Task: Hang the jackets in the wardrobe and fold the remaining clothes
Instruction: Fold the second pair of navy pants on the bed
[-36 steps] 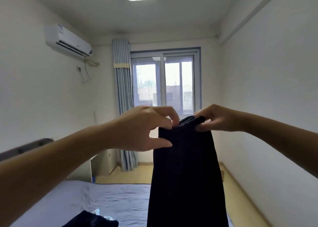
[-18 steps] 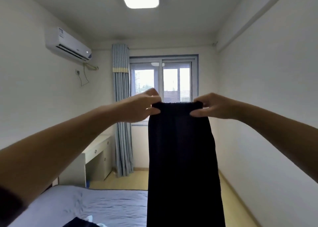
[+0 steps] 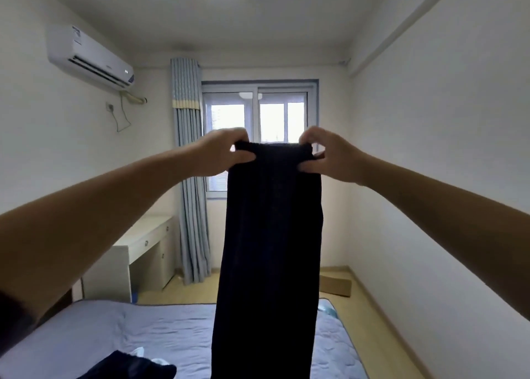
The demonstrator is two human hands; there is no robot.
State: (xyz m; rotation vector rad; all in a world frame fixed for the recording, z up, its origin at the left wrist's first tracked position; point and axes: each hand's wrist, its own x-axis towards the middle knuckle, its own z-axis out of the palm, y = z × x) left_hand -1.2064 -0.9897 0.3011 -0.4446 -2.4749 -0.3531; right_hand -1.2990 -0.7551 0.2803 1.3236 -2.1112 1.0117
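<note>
Dark navy garment [image 3: 269, 249] hangs with its long axis vertical over the bed [image 3: 172, 330], its top band pinched at one corner by the left hand [image 3: 220, 154] and at the other by the right hand [image 3: 332, 157], level and equally near.

My left hand [image 3: 220, 153] and right hand [image 3: 329, 156] pinch the top corners of dark trousers [image 3: 269, 249], hanging above the bed [image 3: 160, 332].

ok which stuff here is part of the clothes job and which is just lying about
Job: dark garment, top edge gripped by left hand and right hand; dark clothes on the bed.
Lying about: desk, curtain, air conditioner, cardboard.
</note>
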